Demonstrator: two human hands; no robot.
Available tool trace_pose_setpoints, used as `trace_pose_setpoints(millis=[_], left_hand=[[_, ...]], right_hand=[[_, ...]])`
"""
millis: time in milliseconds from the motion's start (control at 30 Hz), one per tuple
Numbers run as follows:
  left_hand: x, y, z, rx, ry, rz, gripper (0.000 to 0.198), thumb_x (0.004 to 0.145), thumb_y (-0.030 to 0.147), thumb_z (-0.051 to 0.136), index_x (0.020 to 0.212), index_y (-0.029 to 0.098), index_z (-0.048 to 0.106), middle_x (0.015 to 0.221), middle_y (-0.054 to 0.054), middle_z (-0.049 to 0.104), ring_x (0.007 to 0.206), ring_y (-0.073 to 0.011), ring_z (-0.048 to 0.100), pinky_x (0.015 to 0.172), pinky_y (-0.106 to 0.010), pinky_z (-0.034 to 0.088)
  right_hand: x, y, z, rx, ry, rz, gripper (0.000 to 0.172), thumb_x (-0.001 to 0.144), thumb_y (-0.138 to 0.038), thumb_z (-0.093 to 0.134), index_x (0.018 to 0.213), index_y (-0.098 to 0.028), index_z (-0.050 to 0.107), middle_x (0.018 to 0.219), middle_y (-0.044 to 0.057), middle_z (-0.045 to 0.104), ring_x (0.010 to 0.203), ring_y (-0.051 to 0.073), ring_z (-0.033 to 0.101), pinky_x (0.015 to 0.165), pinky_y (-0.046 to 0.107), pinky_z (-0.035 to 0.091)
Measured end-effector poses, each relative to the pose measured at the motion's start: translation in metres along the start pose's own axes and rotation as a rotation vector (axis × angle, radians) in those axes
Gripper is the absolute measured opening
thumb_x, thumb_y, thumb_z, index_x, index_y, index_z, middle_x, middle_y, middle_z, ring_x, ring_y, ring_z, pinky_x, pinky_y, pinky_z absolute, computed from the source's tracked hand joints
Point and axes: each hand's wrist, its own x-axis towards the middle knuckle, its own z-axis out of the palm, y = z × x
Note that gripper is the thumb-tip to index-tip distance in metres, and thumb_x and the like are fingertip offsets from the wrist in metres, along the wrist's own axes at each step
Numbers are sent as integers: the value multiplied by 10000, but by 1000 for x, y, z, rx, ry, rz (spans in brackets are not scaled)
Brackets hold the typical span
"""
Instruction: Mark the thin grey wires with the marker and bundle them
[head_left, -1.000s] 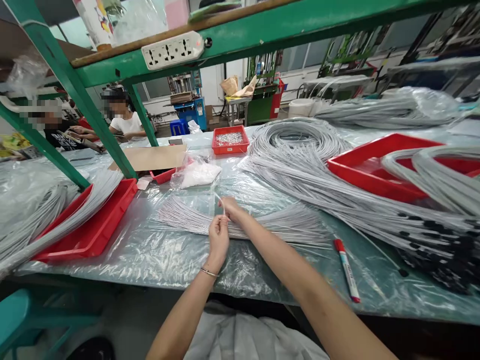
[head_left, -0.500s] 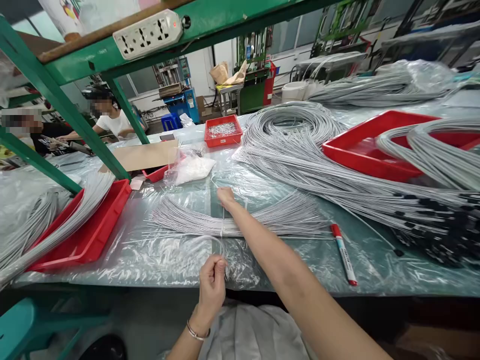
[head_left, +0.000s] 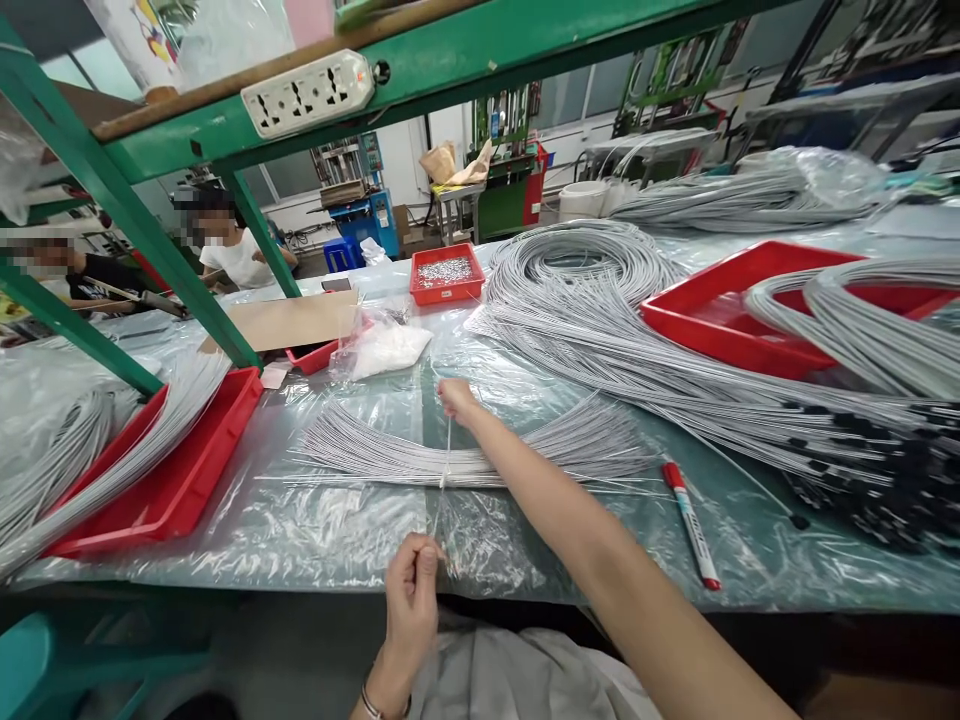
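A curved bundle of thin grey wires (head_left: 375, 456) lies across the plastic-covered table in front of me. Thin white string (head_left: 448, 436) is looped around its middle, with a small knot or crossing on the near side. Beyond the bundle, my right hand (head_left: 456, 398) is closed on one end of the string, and my right forearm passes over the wires. On the near side, above the table's front edge, my left hand (head_left: 412, 580) pinches the other end. Both lengths of string look taut. A red-capped marker (head_left: 691, 525) lies to the right of the bundle.
Long grey wires with black ends (head_left: 592, 330) spread over the right side. Red trays stand at left (head_left: 191, 470) and right (head_left: 720, 310). Behind are a red bin of small metal parts (head_left: 447, 272) and a plastic bag (head_left: 390, 345). A green shelf frame (head_left: 180, 265) rises at left.
My left hand has moved slightly left and towards me, its thumb now pointing up more. My right hand stays closed beyond the bundle. The whole view has shifted a little.
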Motion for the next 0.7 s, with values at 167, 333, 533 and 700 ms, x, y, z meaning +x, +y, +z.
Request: trace_pose_setpoints(millis=[167,333,533,700], left_hand=[[44,16,-2,-111,39,-6,293,947,300,358,726,127,441,655,-18,395,654,-85,405,688,-209,379],[96,36,4,127,-215,16,341,907,394,410,774,105,533,909,-105,524,911,-160,507,753,-247,421],[122,38,0,-83,-152,39,327,892,400,446,805,95,523,701,-39,514,631,-96,510,671,-245,427],[127,28,-18,-36,29,28,344,865,419,481,802,93,571,869,-109,540,982,-190,529,753,-274,475]], right_hand=[[-49,-31,-3,-189,-315,-209,350,917,-124,342,590,-111,467,548,27,459,475,102,412,489,219,327],[-104,-48,0,-460,-462,-616,177,734,-34,623,582,-125,639,747,38,496,797,155,442,749,243,314],[-102,-32,-15,-579,-550,-749,313,950,-178,353,1186,-142,556,943,69,577,861,163,537,752,258,382],[-84,-2,-31,-988,-692,-635,87,784,-105,595,803,-133,675,734,24,627,699,171,567,631,234,359]])
